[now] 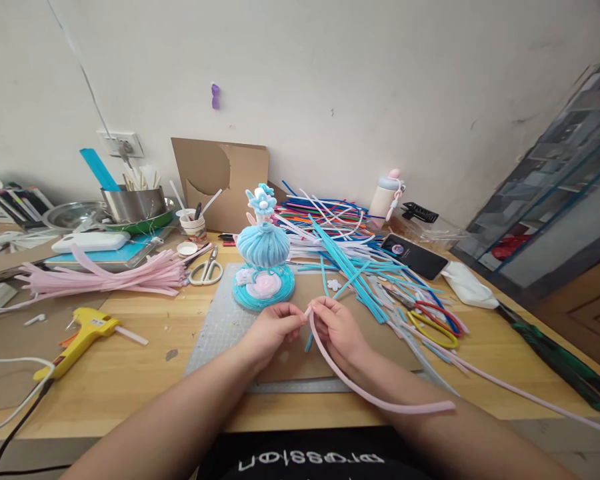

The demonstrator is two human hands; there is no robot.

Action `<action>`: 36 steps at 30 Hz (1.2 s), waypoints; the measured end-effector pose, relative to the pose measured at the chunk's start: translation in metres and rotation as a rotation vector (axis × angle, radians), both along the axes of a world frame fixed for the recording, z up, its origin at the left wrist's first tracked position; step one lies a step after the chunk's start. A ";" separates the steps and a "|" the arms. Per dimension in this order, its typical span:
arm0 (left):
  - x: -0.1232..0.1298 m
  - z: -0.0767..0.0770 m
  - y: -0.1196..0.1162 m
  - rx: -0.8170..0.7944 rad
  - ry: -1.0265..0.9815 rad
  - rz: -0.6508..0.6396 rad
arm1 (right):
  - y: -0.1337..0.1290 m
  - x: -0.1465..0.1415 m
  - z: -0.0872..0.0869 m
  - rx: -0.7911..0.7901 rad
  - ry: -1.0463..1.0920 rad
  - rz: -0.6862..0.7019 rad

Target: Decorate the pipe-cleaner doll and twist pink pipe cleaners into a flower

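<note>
Between my fingertips is one end of a pink pipe cleaner [415, 408], whose long tail curves down across my right forearm. My left hand [279, 329] pinches at this end, and my right hand [341, 331] pinches it just beside. The exact tip is small and partly covered by fingers. Just behind my left hand stands a blue fuzzy figure [263, 245], with a pleated round body and a flower on top. Its round blue base [287, 290] has a pink spiral patch. A small pale flower [334, 285] lies behind my right hand.
Brown cardboard [385, 350] lies over a grey cutting mat [210, 340]. Blue pipe cleaners [350, 267] and yellow-red-handled pliers [433, 327] are on the right. To the left are a yellow glue gun [83, 337], scissors [207, 269] and a pink pipe-cleaner bundle [105, 275].
</note>
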State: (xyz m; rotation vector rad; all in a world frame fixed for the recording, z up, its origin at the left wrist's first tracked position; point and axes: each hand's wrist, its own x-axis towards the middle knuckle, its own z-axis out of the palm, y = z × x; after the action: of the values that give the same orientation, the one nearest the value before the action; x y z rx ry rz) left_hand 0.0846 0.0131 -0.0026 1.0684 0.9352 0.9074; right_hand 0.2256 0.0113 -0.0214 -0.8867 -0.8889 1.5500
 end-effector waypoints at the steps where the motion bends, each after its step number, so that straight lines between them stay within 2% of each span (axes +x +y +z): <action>1: 0.000 0.000 0.000 0.007 0.001 0.006 | 0.000 -0.001 0.000 -0.005 -0.002 -0.011; 8: 0.002 -0.001 -0.003 0.006 0.050 0.004 | 0.011 0.012 0.011 -0.024 -0.029 -0.180; 10: 0.003 0.000 -0.004 -0.015 0.058 -0.010 | 0.012 0.015 0.013 -0.025 -0.013 -0.151; 16: 0.005 0.001 -0.004 -0.013 -0.091 0.038 | 0.006 0.008 0.009 -0.018 0.070 0.097; 19: 0.004 0.002 -0.004 -0.094 -0.184 -0.028 | 0.005 0.007 0.005 -0.012 0.114 0.158; 23: 0.003 0.003 -0.004 -0.166 -0.250 -0.113 | 0.004 0.008 0.005 -0.002 0.120 0.168; 30: 0.002 0.000 -0.004 -0.113 -0.159 -0.103 | -0.003 0.003 0.013 0.015 0.052 0.163; 33: 0.002 -0.001 -0.003 -0.084 -0.137 -0.084 | -0.003 0.003 0.012 0.045 0.044 0.181; 36: 0.001 0.000 -0.002 -0.090 -0.122 -0.082 | 0.000 0.006 0.011 0.045 0.045 0.139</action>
State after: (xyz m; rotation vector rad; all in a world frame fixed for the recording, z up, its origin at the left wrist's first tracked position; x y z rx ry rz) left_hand 0.0854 0.0111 -0.0030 0.9572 0.8171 0.8455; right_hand 0.2316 0.0115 -0.0109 -0.7684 -0.9668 1.6562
